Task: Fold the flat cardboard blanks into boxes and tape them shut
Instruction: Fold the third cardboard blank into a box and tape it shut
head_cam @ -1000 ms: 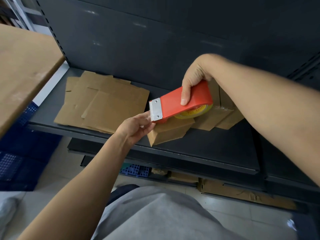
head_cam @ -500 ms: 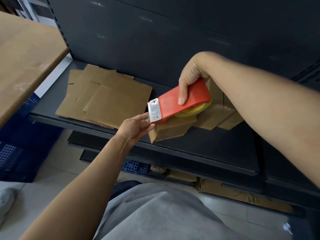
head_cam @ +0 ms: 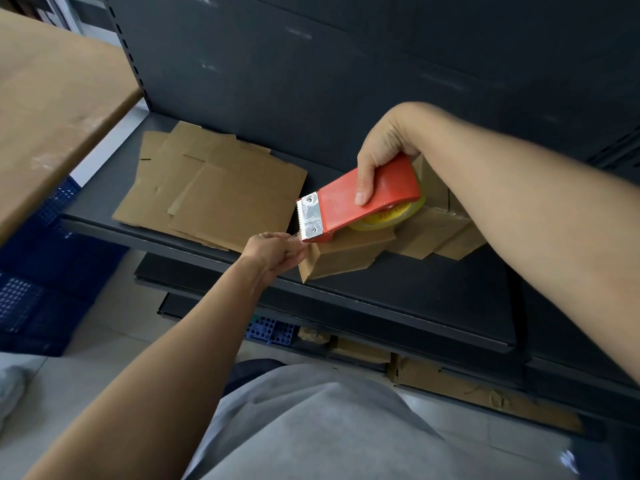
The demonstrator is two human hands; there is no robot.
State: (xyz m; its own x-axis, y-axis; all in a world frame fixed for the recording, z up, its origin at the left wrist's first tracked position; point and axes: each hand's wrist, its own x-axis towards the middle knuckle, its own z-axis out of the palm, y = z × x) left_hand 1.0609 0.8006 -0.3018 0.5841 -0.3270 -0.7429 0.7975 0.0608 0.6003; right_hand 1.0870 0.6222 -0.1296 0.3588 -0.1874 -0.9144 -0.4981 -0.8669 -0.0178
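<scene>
1. Since a second ago the left hand has closed up. Its fingers reached out flat towards the cutter then, and now they are curled together just below it. The dispenser and the box have hardly shifted.
2. Left hand: thumb and fingertips pinch what looks like a clear tape end, right at the toothed metal blade. The knuckles are touching the near left corner of the cardboard box.
3. Right hand: it grips the red tape dispenser from above, thumb lying down the near side and the other fingers hidden behind the housing. The dispenser is tilted, blade end lowest and pointing at the left hand.
4. A yellowish tape roll shows under the red housing and sits on top of the box.
5. The box is partly folded, with an angled flap showing on its near face. It lies at the front edge of the dark metal shelf, about midway along — its left corner right on the lip.
6. Further folded boxes sit behind it and to the right, touching it, partly hidden by the right forearm.
7. A loose pile of flat cardboard blanks lies towards the shelf's left end, reaching from near the back panel almost to the front edge, just beside the left hand.
8. Around the shelf: a wooden tabletop at upper left, blue crates below it on the floor, and torn cardboard on the lower level — with a grey garment filling the bottom of the view.
</scene>
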